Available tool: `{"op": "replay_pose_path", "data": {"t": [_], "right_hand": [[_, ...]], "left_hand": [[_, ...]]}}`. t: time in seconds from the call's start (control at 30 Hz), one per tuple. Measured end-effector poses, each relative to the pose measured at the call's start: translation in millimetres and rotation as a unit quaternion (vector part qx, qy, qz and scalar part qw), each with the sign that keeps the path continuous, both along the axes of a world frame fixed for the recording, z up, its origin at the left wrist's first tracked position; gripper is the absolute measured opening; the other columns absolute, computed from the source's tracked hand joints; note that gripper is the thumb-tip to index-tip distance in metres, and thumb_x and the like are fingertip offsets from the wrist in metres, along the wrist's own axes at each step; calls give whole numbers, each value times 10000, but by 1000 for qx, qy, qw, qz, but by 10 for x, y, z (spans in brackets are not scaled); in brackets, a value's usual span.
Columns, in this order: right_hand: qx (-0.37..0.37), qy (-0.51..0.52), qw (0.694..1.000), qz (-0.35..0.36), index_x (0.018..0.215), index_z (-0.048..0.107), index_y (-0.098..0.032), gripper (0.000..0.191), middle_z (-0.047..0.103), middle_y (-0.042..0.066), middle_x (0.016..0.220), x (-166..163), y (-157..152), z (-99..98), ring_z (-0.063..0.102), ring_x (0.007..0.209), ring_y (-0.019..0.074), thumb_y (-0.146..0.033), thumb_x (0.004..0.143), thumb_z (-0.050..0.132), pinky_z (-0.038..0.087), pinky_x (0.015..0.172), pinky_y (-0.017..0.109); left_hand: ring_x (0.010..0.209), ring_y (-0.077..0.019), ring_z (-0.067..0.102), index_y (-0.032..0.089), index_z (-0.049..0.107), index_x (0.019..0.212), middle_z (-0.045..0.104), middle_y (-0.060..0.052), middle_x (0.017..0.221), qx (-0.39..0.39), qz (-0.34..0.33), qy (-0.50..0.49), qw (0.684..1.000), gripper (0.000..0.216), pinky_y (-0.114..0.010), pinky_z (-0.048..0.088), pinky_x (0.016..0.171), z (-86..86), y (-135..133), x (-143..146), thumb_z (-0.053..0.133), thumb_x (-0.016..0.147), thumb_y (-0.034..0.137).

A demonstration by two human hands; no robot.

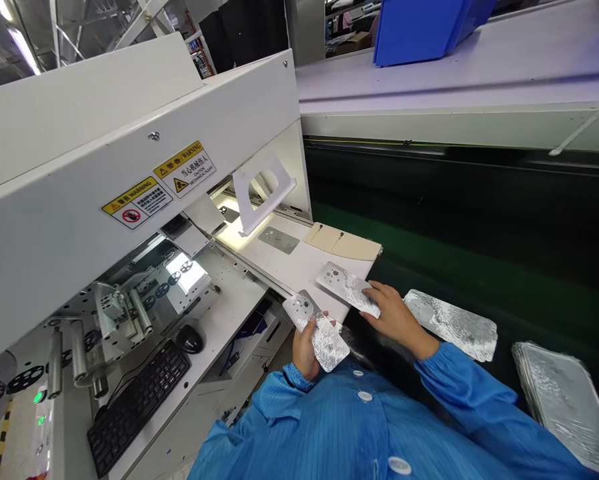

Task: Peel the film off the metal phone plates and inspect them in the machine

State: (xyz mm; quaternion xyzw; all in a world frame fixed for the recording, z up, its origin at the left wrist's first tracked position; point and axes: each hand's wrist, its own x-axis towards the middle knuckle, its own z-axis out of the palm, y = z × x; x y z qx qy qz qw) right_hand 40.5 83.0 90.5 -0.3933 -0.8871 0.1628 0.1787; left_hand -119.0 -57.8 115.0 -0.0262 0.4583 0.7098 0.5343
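My left hand is closed around a silvery wrapped phone-back plate with camera holes, held near my chest. My right hand rests its fingers on a second wrapped plate lying at the edge of the machine's white feed table. A third wrapped plate lies on the dark conveyor belt just right of my right hand. A stack of similar wrapped plates sits at the lower right. Both sleeves are blue.
A large white machine with warning labels fills the left. A bare grey plate lies under its light. A black keyboard and mouse sit below it. The green-black conveyor runs right; a blue bin stands far back.
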Motion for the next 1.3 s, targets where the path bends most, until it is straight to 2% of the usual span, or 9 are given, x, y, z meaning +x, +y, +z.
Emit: {"op": "replay_pose_path", "data": {"t": [0.1,0.2,0.33,0.4,0.6,0.73,0.93,1.13,1.3], "right_hand": [[-1,-49,999,-7,1161,614,-129,453,521,186,1308,-167,221,-52,472,1200,366,-318,751,577,415,992,490],[6,-74,997,-12,1194,603,-126,497,467,188,1376,-260,291,-79,402,1271,396,-343,746,600,388,1017,515],[21,-62,997,28,1285,546,-138,532,362,159,1485,-389,152,-36,279,1377,357,-423,837,514,310,1091,509],[15,-69,996,52,1327,511,-131,549,358,157,1493,-493,32,-16,275,1389,329,-449,884,445,296,1107,491],[-5,-110,992,59,1356,481,-106,649,369,170,1485,-755,-145,-100,261,1394,341,-554,899,376,237,1125,536],[0,-98,994,53,1383,451,-125,646,370,157,1488,-800,-83,-151,253,1399,331,-548,904,357,223,1130,540],[-6,-105,993,44,1373,455,-84,654,379,176,1478,-854,-30,-109,262,1395,337,-531,908,346,215,1135,532],[-7,-106,993,51,1370,456,-73,661,370,177,1483,-873,3,-87,263,1391,348,-533,917,312,221,1130,543],[-16,-113,993,43,1365,460,-77,626,365,173,1487,-890,18,-52,250,1398,339,-501,909,390,211,1142,522]], "left_hand": [[901,-318,671,110,651,961,695,-157,1008,-12,5,0,1000,536,-433,514,813,-6,-62,-58,808,552,418],[932,-330,666,126,657,948,705,-135,986,-9,10,5,1000,496,-414,517,805,43,-104,-92,803,567,407],[959,-343,657,146,664,932,716,-103,942,-8,18,12,1000,425,-402,523,793,108,-129,-121,787,603,385],[962,-346,656,147,660,938,716,-102,941,-11,20,13,1000,414,-405,526,785,106,-135,-131,779,615,378],[951,-337,664,170,663,982,720,-89,956,1,5,22,1000,415,-412,533,792,60,-145,-160,765,636,374],[937,-338,668,160,642,1033,717,-107,967,-5,12,19,1000,499,-419,533,790,52,-139,-183,781,607,380],[910,-333,676,128,566,1175,700,-148,1002,-15,13,2,1000,714,-433,524,797,24,-113,-210,805,551,382],[912,-335,674,129,567,1165,698,-150,1002,-17,8,3,1000,714,-427,523,787,25,-99,-213,807,545,392],[910,-336,673,117,602,1093,694,-159,1019,-11,1,7,1000,640,-420,525,778,4,-89,-221,803,552,394]]}}
